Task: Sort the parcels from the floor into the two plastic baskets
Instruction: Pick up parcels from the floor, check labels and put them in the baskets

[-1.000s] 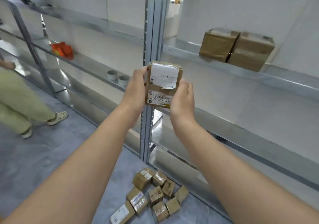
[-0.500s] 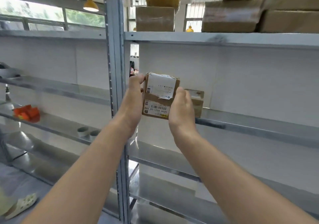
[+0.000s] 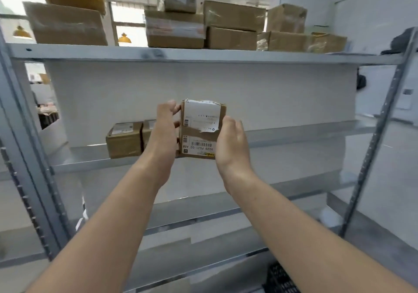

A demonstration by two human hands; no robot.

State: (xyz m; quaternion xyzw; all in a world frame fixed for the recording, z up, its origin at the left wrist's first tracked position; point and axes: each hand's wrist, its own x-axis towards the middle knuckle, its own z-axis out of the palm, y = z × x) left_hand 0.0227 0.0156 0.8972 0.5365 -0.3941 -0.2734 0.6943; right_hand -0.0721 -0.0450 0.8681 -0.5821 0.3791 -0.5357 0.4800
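- Both forearms raised, stretched toward the grey metal shelf (image 3: 294,134).
- Left hand (image 3: 166,125) and right hand (image 3: 233,143) grip the sides of a small brown cardboard parcel (image 3: 201,130), fingers curled.
- Parcel upright at the shelf's front edge.

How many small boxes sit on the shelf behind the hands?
2. The first box stands left of the left hand; the second box beside it, partly behind that hand. More may be hidden.

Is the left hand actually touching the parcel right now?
Touching. The head view shows the left hand with its fingertips curled onto the left edge of the parcel, near its top corner, no gap visible.
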